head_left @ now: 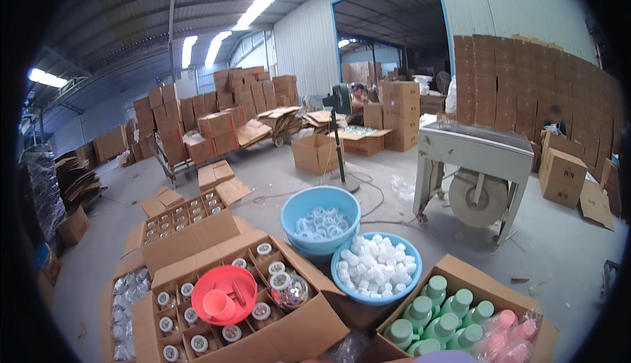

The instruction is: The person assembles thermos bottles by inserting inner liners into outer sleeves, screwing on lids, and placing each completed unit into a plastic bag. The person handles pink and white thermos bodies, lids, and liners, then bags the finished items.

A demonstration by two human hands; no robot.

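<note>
Neither of my hands shows in the head view. Closest to me stands an open divided carton [289,333] of clear jars with white lids. A red basin [230,320] rests on top of it, with a pink cup [218,304] and small red pieces inside. One larger, shiny jar [291,290] sits at the carton's right side. To the right, another carton [453,267] holds several green bottles [442,327] and pink bottles [503,323], some under clear plastic. A purple edge [447,358] peeks in at the bottom; its kind is cut off.
Beyond the cartons are a blue tub [289,215] of pale rings and a blue basin [414,271] of white caps. A grey wheeled machine [476,141], a green fan [340,100] and stacked cartons [499,80] stand farther off. Two people [358,96] are in the background. Cables cross the floor.
</note>
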